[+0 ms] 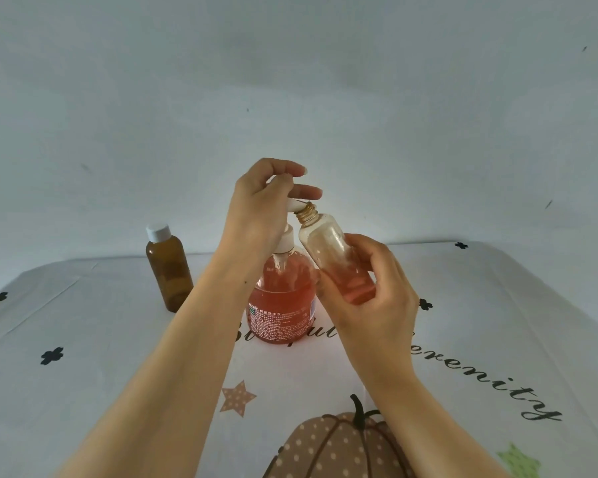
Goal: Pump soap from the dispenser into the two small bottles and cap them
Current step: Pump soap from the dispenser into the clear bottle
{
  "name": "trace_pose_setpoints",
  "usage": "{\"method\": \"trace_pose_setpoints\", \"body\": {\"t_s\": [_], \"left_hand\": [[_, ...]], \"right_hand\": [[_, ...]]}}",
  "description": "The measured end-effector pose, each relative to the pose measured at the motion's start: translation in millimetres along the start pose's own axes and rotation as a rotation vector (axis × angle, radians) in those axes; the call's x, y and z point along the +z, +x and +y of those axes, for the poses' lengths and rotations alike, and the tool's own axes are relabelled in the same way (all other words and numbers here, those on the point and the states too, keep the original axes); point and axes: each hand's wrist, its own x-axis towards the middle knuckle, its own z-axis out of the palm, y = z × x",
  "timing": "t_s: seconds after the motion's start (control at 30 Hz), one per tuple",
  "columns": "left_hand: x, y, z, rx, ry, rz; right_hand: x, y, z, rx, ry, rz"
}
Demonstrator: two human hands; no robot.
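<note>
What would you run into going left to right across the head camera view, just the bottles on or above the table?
Capped brown bottle standing alone → soap dispenser → clear small bottle, uncapped and tilted in the right hand, its mouth up at the dispenser's nozzle.

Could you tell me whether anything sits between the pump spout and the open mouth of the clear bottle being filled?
Nothing visible does. The right hand holds the clear bottle tilted, its uncapped threaded neck right at the dispenser spout, while the left hand rests on the pump head. The capped brown bottle stands apart, off to the left.
</note>
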Motion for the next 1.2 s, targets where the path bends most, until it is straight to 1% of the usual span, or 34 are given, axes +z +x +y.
{"method": "trace_pose_setpoints", "body": {"t_s": [0.17,0.43,0.57,0.67,0.77,0.93,1.2], "left_hand": [[0,1,-2,-0.026,-0.001,-0.003],[1,-2,-7,0.003,0.174,-0.099],[2,-4,-8,0.019,0.215,-0.072],[1,-4,-3,0.005,0.166,-0.046],[-2,-3,4,-0.037,0.080,-0.070],[0,-4,3,-0.003,0.097,-0.040],[2,-3,0,-0.005,0.088,-0.022]], "right_hand": [[0,1,1,-0.003,-0.008,0.010],[-2,-2,2,0.083,-0.015,-0.040],[-1,-2,1,0.075,-0.028,-0.032],[0,0,0,0.066,-0.021,-0.024],[1,-1,-3,0.045,-0.022,-0.014],[2,-1,-4,0.023,-0.059,0.006],[3,0,-3,0.021,-0.051,0.008]]}}
